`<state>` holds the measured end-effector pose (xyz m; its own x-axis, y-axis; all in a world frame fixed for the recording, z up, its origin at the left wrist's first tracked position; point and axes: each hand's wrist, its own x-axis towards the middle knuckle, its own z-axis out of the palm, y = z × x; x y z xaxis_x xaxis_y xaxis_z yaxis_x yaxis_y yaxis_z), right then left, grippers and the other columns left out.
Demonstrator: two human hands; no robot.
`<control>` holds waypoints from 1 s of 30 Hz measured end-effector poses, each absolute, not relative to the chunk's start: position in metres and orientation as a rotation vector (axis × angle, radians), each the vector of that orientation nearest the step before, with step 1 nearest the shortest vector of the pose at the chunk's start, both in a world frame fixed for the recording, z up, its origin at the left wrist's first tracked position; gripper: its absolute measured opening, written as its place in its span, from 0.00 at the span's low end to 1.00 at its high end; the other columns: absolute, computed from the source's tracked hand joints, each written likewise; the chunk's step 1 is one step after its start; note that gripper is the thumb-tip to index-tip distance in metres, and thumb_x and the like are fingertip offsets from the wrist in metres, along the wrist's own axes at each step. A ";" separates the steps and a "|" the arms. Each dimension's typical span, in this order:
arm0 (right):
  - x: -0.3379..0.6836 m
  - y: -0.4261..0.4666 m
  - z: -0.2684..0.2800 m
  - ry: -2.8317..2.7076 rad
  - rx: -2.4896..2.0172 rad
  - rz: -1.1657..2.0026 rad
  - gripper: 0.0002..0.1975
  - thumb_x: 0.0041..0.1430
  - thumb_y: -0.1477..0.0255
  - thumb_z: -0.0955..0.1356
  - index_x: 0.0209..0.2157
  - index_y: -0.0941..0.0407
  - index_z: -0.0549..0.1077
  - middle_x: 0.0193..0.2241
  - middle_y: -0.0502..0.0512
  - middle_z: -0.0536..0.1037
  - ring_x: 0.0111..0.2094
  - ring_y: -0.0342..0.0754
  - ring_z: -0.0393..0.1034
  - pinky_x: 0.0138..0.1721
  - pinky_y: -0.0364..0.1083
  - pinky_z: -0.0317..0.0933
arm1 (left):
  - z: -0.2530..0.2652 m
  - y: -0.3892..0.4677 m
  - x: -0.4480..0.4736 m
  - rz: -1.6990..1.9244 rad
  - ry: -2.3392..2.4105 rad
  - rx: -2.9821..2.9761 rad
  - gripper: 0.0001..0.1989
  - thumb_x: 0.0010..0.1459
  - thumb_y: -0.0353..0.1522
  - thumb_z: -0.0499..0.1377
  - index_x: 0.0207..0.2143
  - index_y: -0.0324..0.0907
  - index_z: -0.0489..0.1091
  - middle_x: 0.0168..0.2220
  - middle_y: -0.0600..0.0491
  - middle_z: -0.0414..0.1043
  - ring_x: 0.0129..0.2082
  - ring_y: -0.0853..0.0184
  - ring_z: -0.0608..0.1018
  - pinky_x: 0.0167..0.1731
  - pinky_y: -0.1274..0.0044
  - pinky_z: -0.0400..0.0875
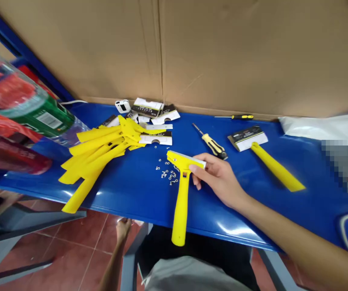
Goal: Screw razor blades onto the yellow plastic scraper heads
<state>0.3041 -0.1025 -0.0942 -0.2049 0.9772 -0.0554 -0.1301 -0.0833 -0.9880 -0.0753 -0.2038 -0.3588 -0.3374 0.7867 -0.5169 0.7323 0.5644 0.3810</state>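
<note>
A yellow scraper with a metal blade edge hangs handle-down over the front of the table. My right hand pinches the right end of its head between thumb and fingers. Below the table edge is my left hand, fingers curled closed; what they hold, if anything, is too small to make out. Small nuts and screws lie scattered behind the held scraper. To the left, several yellow scraper handles are heaped together. Another scraper, its head in a black-and-white card sleeve, rests at the right.
A screwdriver lies mid-table, and a thinner screwdriver near the cardboard wall. Card sleeves and a small white device sit at the back. Bottles stand left. Another person's arm shows at far left.
</note>
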 end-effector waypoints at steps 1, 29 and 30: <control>0.305 -0.102 -0.095 -1.213 -1.022 1.480 0.19 0.65 0.55 0.80 0.45 0.54 0.80 0.25 0.48 0.81 0.24 0.44 0.72 0.27 0.44 0.70 | -0.354 -0.209 -0.079 0.117 2.170 1.171 0.21 0.74 0.47 0.63 0.42 0.37 0.82 0.43 0.45 0.85 0.48 0.48 0.87 0.48 0.63 0.82; 0.310 -0.101 -0.100 -1.274 -0.903 1.494 0.25 0.58 0.51 0.83 0.43 0.55 0.80 0.27 0.51 0.82 0.25 0.44 0.73 0.26 0.44 0.69 | -0.022 -0.281 -0.060 0.489 1.223 1.853 0.13 0.77 0.38 0.55 0.38 0.49 0.75 0.36 0.46 0.76 0.37 0.58 0.79 0.38 0.69 0.82; 0.310 -0.102 -0.100 -1.273 -0.897 1.492 0.25 0.58 0.51 0.83 0.43 0.55 0.81 0.27 0.50 0.82 0.25 0.44 0.73 0.26 0.44 0.69 | -0.022 -0.280 -0.052 0.486 1.176 1.815 0.14 0.77 0.39 0.54 0.38 0.48 0.74 0.32 0.48 0.74 0.34 0.59 0.77 0.35 0.70 0.80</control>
